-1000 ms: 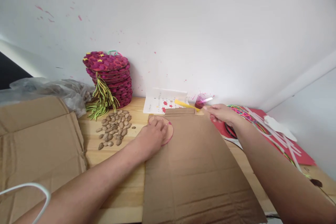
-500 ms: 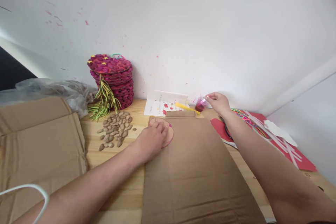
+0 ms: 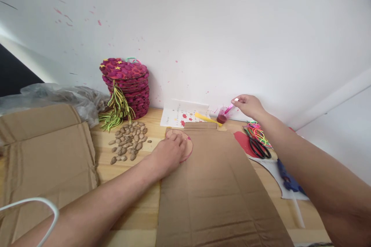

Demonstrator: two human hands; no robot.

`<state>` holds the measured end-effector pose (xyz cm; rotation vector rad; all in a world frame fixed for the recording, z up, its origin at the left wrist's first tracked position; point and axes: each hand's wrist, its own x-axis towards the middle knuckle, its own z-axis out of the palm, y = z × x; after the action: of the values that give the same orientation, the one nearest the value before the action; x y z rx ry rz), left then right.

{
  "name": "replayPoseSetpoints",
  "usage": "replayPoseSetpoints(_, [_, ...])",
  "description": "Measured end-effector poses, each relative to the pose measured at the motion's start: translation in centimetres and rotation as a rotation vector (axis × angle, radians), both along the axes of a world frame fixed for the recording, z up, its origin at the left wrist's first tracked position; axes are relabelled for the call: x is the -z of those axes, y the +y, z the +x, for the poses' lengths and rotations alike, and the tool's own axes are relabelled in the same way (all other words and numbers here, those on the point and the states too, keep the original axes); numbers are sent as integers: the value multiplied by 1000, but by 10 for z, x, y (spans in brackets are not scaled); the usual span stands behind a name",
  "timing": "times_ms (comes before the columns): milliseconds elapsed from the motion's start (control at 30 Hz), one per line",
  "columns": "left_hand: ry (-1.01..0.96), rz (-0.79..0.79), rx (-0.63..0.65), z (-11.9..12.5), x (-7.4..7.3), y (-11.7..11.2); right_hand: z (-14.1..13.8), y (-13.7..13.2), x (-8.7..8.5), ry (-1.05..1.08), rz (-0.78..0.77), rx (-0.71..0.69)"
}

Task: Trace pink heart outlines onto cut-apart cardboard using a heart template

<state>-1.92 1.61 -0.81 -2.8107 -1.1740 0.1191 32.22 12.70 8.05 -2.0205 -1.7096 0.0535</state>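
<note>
**Landmark:** brown corrugated cardboard sheet (image 3: 217, 185), flat on the pale wooden table (image 3: 142, 216), reaching from the near edge almost to the wall.

1. Left hand (image 3: 169, 153): at the sheet's far left corner. Open, palm down, fingers loosely spread. It grips nothing and presses on item 2.
2. Round cardboard disc with pink-painted rim (image 3: 188, 147): overlaps the sheet's left edge, mostly covered by the left hand.
3. Right hand (image 3: 249, 105): beyond the sheet's far right corner, close to the wall. Thumb and fingertips are closed in a pinch on item 4.
4. Thin pink-handled brush (image 3: 230, 107): slants down from the pinch into item 5.
5. Small clear plastic cup of dark red paint (image 3: 222, 117): just beyond the sheet's far edge. Whether the bristles reach the paint is too small to tell.
6. Yellow stick (image 3: 204, 117) on white paper printed with red stars (image 3: 179, 115): beyond the far edge, left of the cup.
7. Stack of magenta discs (image 3: 126, 85) and pile of brown seeds (image 3: 129, 141): left of the sheet.
8. Black-handled scissors (image 3: 257, 147) and blue glue gun (image 3: 286, 177): right of the sheet.

**Handling note (judgement):** The cup looks light, so a shallow dip with no sideways push seems safest. Wipe excess paint on the cup's rim. Left palm weight should sit on the disc's middle, with the fingers clear of the painted rim.
</note>
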Motion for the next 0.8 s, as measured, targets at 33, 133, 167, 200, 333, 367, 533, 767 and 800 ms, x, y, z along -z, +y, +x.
replayPoseSetpoints(33, [-2, -2, 3, 0, 0, 0, 1, 0, -1, -7, -1, 5])
replayPoseSetpoints(133, [-3, 4, 13, 0, 2, -1, 2, 1, 0, -31, 2, 33])
replayPoseSetpoints(167, [-2, 9, 17, 0, 2, -1, 2, 1, 0, -34, 1, 36])
replayPoseSetpoints(200, [0, 18, 22, 0, 3, -1, 1, 1, 1, -34, -2, 32])
replayPoseSetpoints(333, [19, 80, 46, 1, 3, -2, 0, 2, 1, -45, -7, 26])
replayPoseSetpoints(367, [27, 96, 48, 2, 3, -3, -1, 1, 0, -52, -3, 32])
replayPoseSetpoints(533, [20, 125, 1, 4, 1, -9, -8, -7, -6, -56, -25, 37])
replayPoseSetpoints(767, [-20, 119, -45, 9, 7, -9, -26, -25, -32, -38, 91, 120])
replayPoseSetpoints(800, [-30, 122, -50, 9, 8, -10, -33, -28, -35, 10, 127, 120])
